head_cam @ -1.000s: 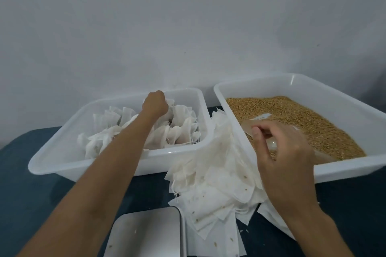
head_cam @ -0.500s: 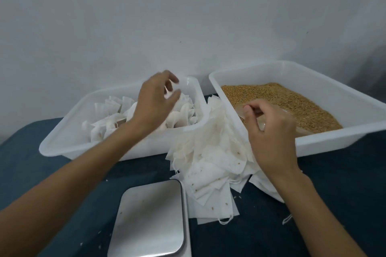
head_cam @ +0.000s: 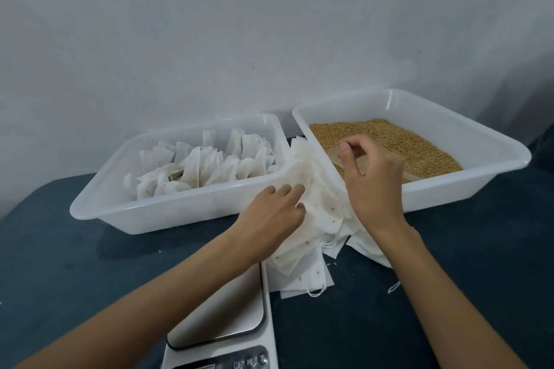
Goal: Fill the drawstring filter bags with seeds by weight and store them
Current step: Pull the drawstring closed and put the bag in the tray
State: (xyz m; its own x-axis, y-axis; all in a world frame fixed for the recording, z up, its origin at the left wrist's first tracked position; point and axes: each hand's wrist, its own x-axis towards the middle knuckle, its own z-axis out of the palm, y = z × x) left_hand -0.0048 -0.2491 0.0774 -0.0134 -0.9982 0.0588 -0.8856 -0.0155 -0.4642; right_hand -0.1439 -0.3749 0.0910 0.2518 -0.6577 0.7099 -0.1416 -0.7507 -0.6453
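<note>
A pile of empty white filter bags (head_cam: 322, 219) lies between two white trays. My left hand (head_cam: 274, 219) rests its fingertips on the pile's left side; its thumb is hidden. The left tray (head_cam: 180, 213) holds several filled, drawn-up bags (head_cam: 209, 165). Brown seeds (head_cam: 398, 144) fill the right tray (head_cam: 455, 189). Over that tray's near-left corner, my right hand (head_cam: 371, 180) pinches a translucent scoop (head_cam: 334, 156) that lies in the seeds. A steel-topped scale (head_cam: 230, 311) sits at the front, partly under my left forearm.
Everything stands on a dark blue cloth-covered table (head_cam: 464, 263) against a pale wall. A few loose seeds and a stray drawstring (head_cam: 393, 287) lie on the cloth near the pile. The scale's buttons (head_cam: 250, 362) show at the bottom edge.
My left hand left the tray of filled bags and came down right onto the pile of empty bags. My right hand stayed on the scoop.
</note>
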